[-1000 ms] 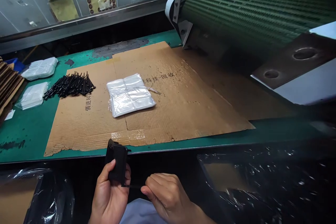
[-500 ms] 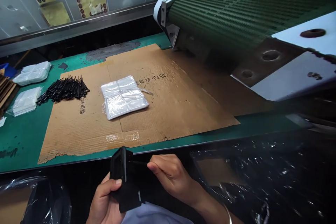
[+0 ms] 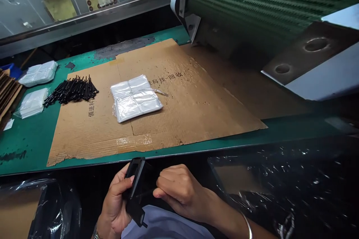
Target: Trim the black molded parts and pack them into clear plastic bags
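A green slatted conveyor belt (image 3: 266,3) filled the upper right, running out past the top and right of the view and overhanging the far corner of the cardboard. Below it stretched a table (image 3: 25,149) with a worn green top, its front edge running across the view just beyond the person's hands. A large, torn cardboard sheet (image 3: 196,101) covered most of the table, leaving a narrow green strip along the front and wider room at the left.

On the cardboard lay a flat pack of clear plastic bags (image 3: 136,97), with a loose pile of black pins (image 3: 71,90) to its left. Two white bagged packs (image 3: 38,73) sat further left, beside stacked cardboard (image 3: 8,97) cut off by the edge.

Below the table edge, the hands were close together. The left hand (image 3: 113,203) gripped a black plastic piece (image 3: 137,186), and the right hand (image 3: 179,190) pinched a thin black stem (image 3: 146,193) against it (its end was buried in the fingers, so the join could not be made out). Dark shadow hid the piece's finer shape.
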The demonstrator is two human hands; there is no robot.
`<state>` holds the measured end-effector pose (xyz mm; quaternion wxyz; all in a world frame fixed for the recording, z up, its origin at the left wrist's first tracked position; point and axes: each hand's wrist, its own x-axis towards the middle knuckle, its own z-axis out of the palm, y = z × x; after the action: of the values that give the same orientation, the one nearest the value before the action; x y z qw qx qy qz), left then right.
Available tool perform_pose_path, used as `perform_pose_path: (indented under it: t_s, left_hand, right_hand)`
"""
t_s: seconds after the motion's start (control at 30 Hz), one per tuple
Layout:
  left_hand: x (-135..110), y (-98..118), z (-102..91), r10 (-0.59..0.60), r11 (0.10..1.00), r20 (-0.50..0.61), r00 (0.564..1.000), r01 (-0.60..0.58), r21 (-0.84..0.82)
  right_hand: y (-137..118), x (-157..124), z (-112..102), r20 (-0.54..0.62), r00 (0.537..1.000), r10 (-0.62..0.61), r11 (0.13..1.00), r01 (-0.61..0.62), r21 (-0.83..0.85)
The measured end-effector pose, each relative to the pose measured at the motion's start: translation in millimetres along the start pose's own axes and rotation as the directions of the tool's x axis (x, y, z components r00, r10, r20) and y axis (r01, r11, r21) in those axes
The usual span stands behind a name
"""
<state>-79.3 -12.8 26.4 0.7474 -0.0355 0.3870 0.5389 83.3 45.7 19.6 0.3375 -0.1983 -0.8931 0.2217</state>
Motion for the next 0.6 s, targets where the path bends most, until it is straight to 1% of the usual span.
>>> perform_pose_path:
  t_s: [0.2,0.33,0.43,0.5,0.6]
  left_hand:
    - [0,3,2.8,-0.019,0.999,-0.015,1.0,0.019,0.031]
    - [0,5,1.7,-0.01,1.0,-0.038,0.999,0.01,0.02]
    - [2,4,-1.0,0.006,1.0,-0.063,0.998,-0.005,0.016]
    - [3,3,-1.6,0.031,0.999,-0.073,0.997,-0.03,0.019]
    - [3,0,1.2,0.076,0.997,-0.066,0.995,-0.074,0.031]
  right_hand:
    - [-1,2,-6,0.065,0.996,-0.064,0.996,0.068,-0.061]
    - [-6,-4,-11,0.106,0.992,-0.069,0.992,0.08,-0.098]
    - [-9,-10,-13,0.161,0.985,-0.07,0.994,0.082,-0.074]
    - [-10,-13,-13,0.139,0.989,-0.045,0.998,0.05,-0.031]
    - [-11,-13,-8,0.047,0.998,0.034,0.999,-0.034,0.002]
